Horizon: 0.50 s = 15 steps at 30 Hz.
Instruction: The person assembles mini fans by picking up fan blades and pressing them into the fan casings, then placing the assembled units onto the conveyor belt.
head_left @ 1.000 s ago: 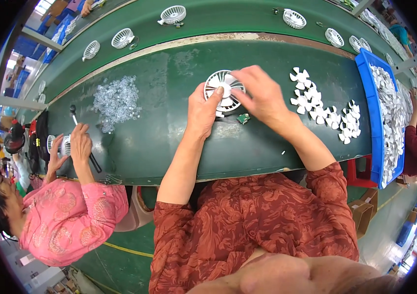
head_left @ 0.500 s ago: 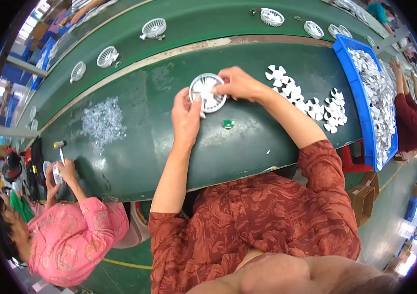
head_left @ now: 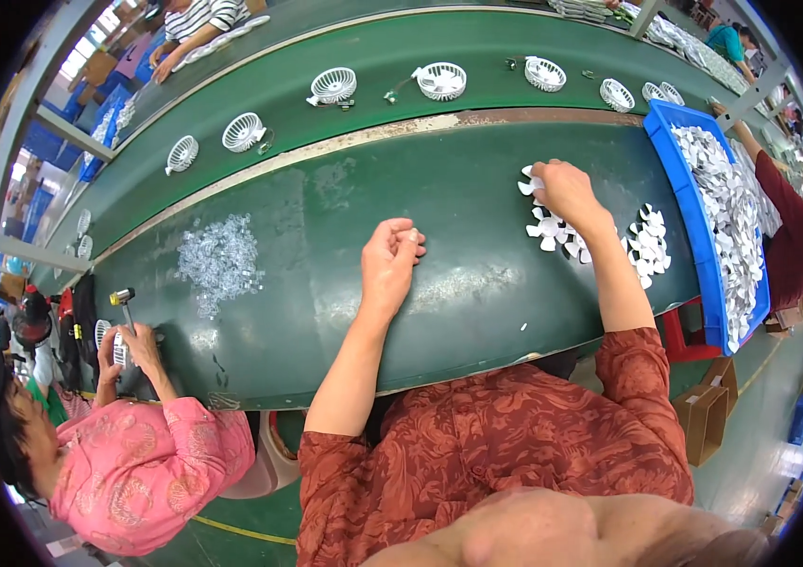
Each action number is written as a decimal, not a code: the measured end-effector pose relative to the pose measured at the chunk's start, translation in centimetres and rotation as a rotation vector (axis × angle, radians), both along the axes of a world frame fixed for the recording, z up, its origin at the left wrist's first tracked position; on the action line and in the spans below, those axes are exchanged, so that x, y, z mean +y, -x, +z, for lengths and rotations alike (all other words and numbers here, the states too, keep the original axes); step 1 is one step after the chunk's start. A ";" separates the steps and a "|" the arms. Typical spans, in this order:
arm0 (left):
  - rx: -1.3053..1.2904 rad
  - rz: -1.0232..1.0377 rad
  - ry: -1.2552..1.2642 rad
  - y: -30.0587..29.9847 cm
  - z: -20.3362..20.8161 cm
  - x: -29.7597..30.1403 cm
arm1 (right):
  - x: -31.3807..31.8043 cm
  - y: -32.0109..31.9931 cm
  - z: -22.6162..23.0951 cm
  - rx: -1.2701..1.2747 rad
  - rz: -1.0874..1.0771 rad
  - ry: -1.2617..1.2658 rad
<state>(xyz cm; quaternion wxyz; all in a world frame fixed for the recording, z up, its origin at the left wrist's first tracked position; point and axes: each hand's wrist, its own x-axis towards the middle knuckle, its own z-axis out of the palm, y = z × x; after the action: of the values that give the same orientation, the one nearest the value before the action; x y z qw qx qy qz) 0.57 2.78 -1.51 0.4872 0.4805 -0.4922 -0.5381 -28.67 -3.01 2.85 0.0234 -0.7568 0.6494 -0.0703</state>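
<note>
My right hand (head_left: 569,197) is closed at the far left end of a pile of white fan blades (head_left: 652,248), its fingers gripping one white fan blade (head_left: 526,183). Over the middle of the table my left hand (head_left: 392,263) is curled, thumb against fingers; whether anything small is inside is hidden. Beyond it, on the green belt, lies a round white slotted fan housing (head_left: 441,81) with a wire beside it.
More white housings (head_left: 333,86) sit along the belt. A heap of small clear pieces (head_left: 219,260) lies to the left. At right stands a blue tray (head_left: 690,203) full of white-silver parts. A co-worker in pink (head_left: 151,463) holds a hammer (head_left: 124,307) at far left.
The white housing has left my hands, and another housing now lies on the belt. The green piece has gone from the table. My right hand has moved right to the fan blades.
</note>
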 end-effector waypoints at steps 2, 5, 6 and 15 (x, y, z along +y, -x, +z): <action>-0.064 -0.008 0.004 0.3 0.1 0.2 | -0.2 -1.1 -0.6 -0.069 0.017 0.040; -0.083 -0.011 0.047 0.5 -0.2 0.3 | -0.1 -3.7 -1.9 -0.233 0.179 0.274; -0.066 0.001 0.040 0.3 -0.2 0.4 | 0.7 -5.5 -2.2 -0.315 0.219 0.304; -0.516 -0.084 0.228 0.1 6.8 -1.8 | 4.9 -10.4 -5.1 -0.641 0.454 0.210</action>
<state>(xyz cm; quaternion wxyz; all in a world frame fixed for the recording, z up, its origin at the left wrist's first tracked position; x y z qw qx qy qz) 0.52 0.94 5.28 0.3741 0.5226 -0.6768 -0.3589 -18.31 1.87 -2.30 0.1619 -0.8191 0.4149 -0.3616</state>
